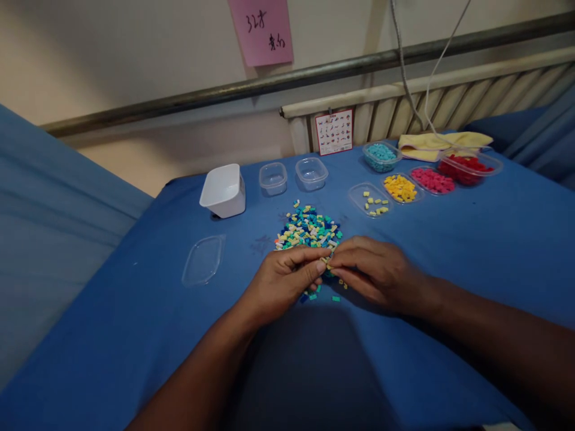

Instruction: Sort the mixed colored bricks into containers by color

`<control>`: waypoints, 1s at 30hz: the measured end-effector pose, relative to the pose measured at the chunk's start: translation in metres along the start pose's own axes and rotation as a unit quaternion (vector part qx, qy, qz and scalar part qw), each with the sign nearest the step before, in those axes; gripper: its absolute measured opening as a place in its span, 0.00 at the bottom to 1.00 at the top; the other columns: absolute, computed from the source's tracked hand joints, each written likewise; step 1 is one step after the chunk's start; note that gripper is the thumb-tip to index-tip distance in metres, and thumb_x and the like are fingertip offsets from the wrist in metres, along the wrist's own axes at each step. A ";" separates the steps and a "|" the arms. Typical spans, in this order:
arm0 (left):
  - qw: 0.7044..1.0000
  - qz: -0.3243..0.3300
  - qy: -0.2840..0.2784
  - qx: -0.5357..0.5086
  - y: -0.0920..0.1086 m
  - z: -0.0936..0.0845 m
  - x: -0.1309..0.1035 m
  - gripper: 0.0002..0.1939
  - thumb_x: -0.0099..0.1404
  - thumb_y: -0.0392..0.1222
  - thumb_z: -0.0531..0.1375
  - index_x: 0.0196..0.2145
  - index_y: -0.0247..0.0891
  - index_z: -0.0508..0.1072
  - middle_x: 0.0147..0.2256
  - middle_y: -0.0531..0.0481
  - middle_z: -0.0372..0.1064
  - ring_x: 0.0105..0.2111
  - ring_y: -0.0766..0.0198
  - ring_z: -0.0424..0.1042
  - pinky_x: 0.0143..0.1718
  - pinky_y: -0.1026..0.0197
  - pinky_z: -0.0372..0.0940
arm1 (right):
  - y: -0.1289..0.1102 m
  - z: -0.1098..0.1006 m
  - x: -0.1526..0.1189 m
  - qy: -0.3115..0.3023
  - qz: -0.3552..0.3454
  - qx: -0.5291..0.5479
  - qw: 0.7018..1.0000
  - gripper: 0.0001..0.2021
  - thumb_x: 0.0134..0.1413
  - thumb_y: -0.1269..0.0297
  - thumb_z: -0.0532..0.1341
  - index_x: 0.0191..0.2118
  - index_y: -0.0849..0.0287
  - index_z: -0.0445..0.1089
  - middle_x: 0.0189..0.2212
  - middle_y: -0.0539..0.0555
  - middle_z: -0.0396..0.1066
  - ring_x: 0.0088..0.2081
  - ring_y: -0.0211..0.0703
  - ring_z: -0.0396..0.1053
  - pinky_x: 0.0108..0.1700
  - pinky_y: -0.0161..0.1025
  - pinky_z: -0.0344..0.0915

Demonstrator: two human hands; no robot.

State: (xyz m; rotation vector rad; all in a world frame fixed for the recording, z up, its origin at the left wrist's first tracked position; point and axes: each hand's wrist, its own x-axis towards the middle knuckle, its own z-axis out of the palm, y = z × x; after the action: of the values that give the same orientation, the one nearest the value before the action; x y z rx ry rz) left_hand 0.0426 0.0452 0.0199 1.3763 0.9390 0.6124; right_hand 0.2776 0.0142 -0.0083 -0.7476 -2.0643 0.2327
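A heap of small plastic building bricks (309, 226) in pale yellow, teal, white and dark blue lies mid-table. Over its near edge my left hand (287, 276) and my right hand (380, 269) meet at the fingertips. Between them they pinch a small pale yellow brick (326, 261), partly covered by the fingers. Both hands are closed on it, thumbs against forefingers. Several loose bricks, among them a green one (336, 299), lie on the blue cloth just below the hands.
Behind the heap stand a white bin (224, 190) and clear tubs (273, 179). A clear lid (203, 261) lies left. At right, pale yellow bricks rest on a lid (357, 200), beside yellow (401, 188), pink (432, 180), red (467, 169) and turquoise bricks (381, 154). A picture card (335, 132) hangs behind.
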 end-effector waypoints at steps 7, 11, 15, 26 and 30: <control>0.999 -0.012 0.011 -0.052 0.005 0.012 0.000 0.20 0.62 0.51 0.76 0.46 0.35 0.85 0.35 0.44 0.82 0.33 0.63 0.78 0.37 0.62 0.73 | -0.005 0.000 0.002 0.013 -0.018 -0.003 1.000 0.08 0.72 0.71 0.64 0.51 0.52 0.75 0.45 0.55 0.82 0.46 0.46 0.80 0.47 0.44 0.80; 0.994 -0.015 0.039 -0.096 0.002 0.016 0.002 0.20 0.61 0.50 0.77 0.46 0.35 0.84 0.34 0.44 0.82 0.32 0.63 0.80 0.34 0.63 0.73 | -0.002 -0.001 0.001 0.017 -0.022 -0.015 1.000 0.09 0.71 0.72 0.65 0.51 0.53 0.75 0.46 0.57 0.82 0.46 0.46 0.80 0.48 0.44 0.79; 0.989 -0.029 0.042 -0.140 0.000 0.015 0.003 0.19 0.61 0.48 0.78 0.44 0.35 0.84 0.34 0.46 0.82 0.32 0.65 0.80 0.34 0.66 0.72 | -0.002 -0.001 -0.001 0.030 -0.015 -0.027 0.999 0.10 0.70 0.72 0.66 0.52 0.54 0.75 0.45 0.57 0.82 0.46 0.46 0.81 0.49 0.43 0.79; 0.994 0.083 0.073 -0.020 -0.007 0.019 -0.001 0.14 0.65 0.48 0.75 0.43 0.36 0.85 0.36 0.46 0.83 0.33 0.64 0.78 0.37 0.63 0.73 | -0.008 -0.003 0.004 0.031 0.114 0.069 0.991 0.06 0.71 0.69 0.64 0.49 0.52 0.76 0.39 0.52 0.83 0.39 0.43 0.81 0.42 0.41 0.76; 0.983 0.143 0.114 0.031 -0.010 0.024 -0.004 0.10 0.68 0.45 0.73 0.43 0.38 0.85 0.37 0.47 0.83 0.37 0.62 0.80 0.40 0.62 0.73 | -0.007 -0.001 0.003 0.037 0.157 0.103 0.982 0.03 0.71 0.66 0.65 0.46 0.52 0.78 0.39 0.52 0.83 0.39 0.43 0.80 0.41 0.41 0.75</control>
State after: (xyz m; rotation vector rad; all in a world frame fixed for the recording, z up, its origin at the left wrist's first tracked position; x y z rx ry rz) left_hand 0.0594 0.0280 0.0096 1.5329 0.9541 0.9814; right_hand 0.2740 0.0105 -0.0024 -0.9346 -1.8121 0.5779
